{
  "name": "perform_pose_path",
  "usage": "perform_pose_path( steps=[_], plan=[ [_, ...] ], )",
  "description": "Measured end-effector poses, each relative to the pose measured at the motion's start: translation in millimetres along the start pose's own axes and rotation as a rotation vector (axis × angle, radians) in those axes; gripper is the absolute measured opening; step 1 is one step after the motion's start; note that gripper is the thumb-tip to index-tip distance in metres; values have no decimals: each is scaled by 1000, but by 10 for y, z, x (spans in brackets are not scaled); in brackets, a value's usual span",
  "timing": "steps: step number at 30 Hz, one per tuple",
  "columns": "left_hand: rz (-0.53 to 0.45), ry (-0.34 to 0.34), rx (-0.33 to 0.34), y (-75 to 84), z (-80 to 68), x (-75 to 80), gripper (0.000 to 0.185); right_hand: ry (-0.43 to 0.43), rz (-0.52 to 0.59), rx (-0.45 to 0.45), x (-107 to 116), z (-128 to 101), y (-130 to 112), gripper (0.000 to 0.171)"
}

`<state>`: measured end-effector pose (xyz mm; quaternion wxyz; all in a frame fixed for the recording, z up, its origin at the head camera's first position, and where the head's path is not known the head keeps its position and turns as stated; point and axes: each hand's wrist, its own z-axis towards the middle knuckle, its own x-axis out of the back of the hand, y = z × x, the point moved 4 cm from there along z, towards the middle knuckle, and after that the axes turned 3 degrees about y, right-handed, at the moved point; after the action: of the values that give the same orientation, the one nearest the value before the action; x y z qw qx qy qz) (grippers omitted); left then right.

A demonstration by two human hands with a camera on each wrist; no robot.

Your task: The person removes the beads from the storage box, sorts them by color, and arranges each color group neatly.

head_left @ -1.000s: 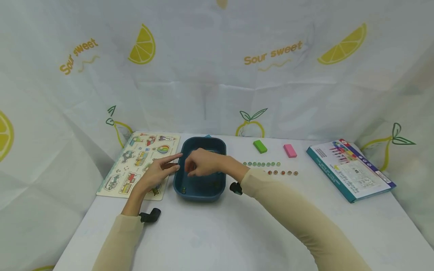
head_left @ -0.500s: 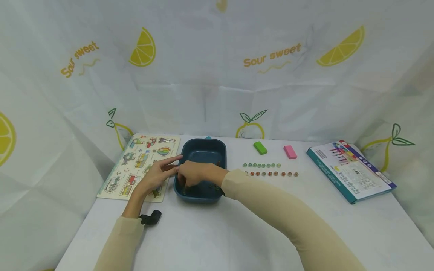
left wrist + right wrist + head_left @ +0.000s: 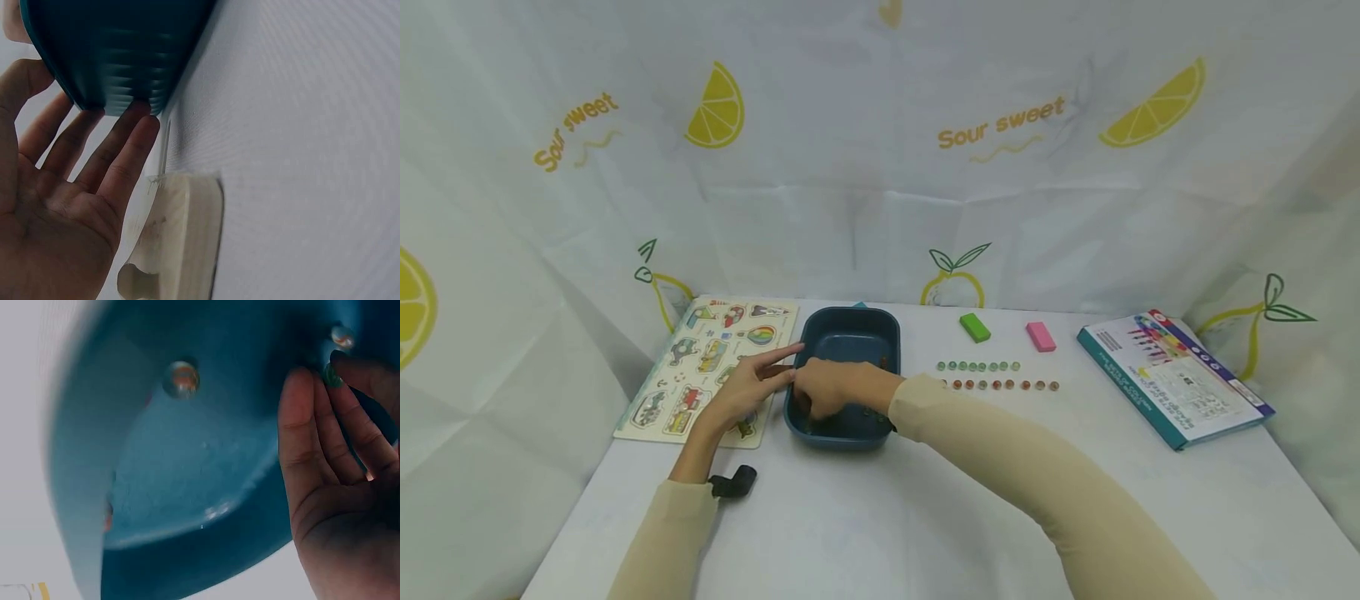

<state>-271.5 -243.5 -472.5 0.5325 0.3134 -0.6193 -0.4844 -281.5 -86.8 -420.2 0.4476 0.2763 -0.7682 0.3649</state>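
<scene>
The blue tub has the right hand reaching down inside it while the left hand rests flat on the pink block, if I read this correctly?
Not quite. The right hand does reach down inside the blue tub, but the left hand lies with straight fingers against the tub's outer wall, over the puzzle board, as the left wrist view shows. The pink block lies untouched, far to the right.

Both arms reached forward, hands close together.

The left hand [image 3: 747, 390] lay with its fingers [image 3: 125, 156] straight and spread, palm open toward the wrist camera, forefinger pointing to the right. The left forearm ran up from the lower left in a beige sleeve, a black wrist mount under it. The right hand [image 3: 826, 390] was turned palm down just beside the left fingertips, its fingers [image 3: 306, 431] held together, nearly straight and bent slightly at the tips. The right arm, also in a beige sleeve, crossed in from the lower right.
</scene>
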Motion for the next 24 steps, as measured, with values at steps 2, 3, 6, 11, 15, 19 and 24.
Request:
perform_pose_path(
  steps=[2,3,6,11,15,19,24],
  plan=[
    [10,4,5,-6,0,2,55,5,18,-4,44,-35,16,15],
    [15,6,8,-9,0,2,55,13,32,-2,70,-61,26,14],
    [30,5,6,-17,0,5,56,42,82,28,162,-177,61,13],
    [23,4,3,-20,23,-3,56,142,175,67,335,-461,234,13],
    [-1,-4,3,-13,49,-16,56,252,273,38,415,-778,521,11],
    [2,0,7,1,46,-12,56,369,346,-40,431,-1173,894,8],
    [11,12,14,-13,19,0,55,483,356,-209,343,-1716,1466,8]
  ],
)
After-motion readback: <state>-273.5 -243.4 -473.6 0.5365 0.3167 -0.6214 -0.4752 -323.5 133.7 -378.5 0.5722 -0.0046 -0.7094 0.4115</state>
